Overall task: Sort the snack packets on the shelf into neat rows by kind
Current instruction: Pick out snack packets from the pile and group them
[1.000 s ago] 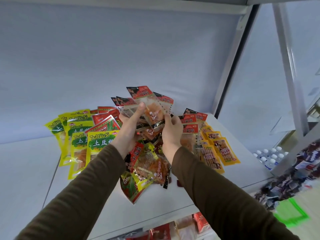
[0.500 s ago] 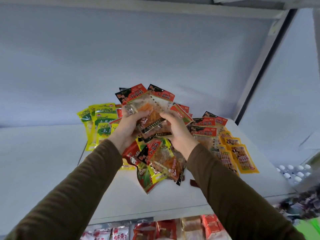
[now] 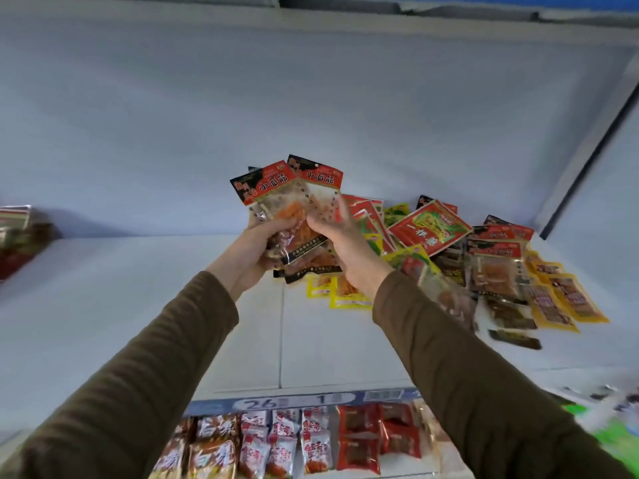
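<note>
- Now the left hand and right hand are together clasping a stack of red-topped clear plastic snack packets.
- Squaring their edges before laying them left of the mixed pile of coloured foil packets is looking wise.

At the centre of the frame, both hands hold a small stack of red-topped packets upright above the white shelf. The left hand grips the stack's lower left side, and the right hand clasps its right edge, fingers curled over the clear front. Brown sleeves run in from both lower corners. To the right, a loose pile of red, yellow and orange packets lies on the shelf, overlapping one another. At the left edge sits a blurred dark red bundle. Along the bottom, a lower shelf holds rows of packets below a price strip.
</note>
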